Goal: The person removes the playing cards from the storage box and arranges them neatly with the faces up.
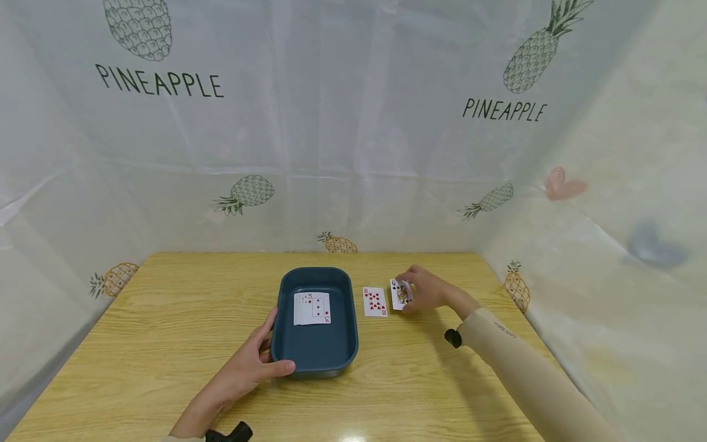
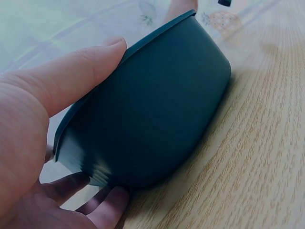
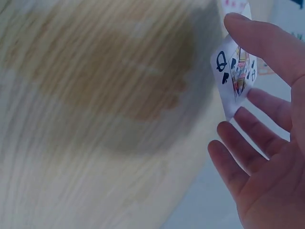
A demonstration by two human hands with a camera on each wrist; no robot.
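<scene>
My left hand (image 1: 251, 361) holds a dark blue plastic tray (image 1: 315, 362) at its near left corner. In the left wrist view its thumb lies along the rim, and fingertips (image 2: 110, 202) touch low on the wall. Inside the tray is a small pile of playing cards (image 1: 312, 308), topped by a three of diamonds. To the right, my right hand (image 1: 429, 291) pinches a black queen playing card (image 1: 401, 294) between thumb and fingers; the card bows slightly in the right wrist view.
A ten of hearts (image 1: 375, 302) lies face up between the tray and the queen. The wooden table (image 1: 166, 331) ends at the back against a pale curtain (image 1: 353, 123) printed with pineapples. Similar cloth hangs along both sides.
</scene>
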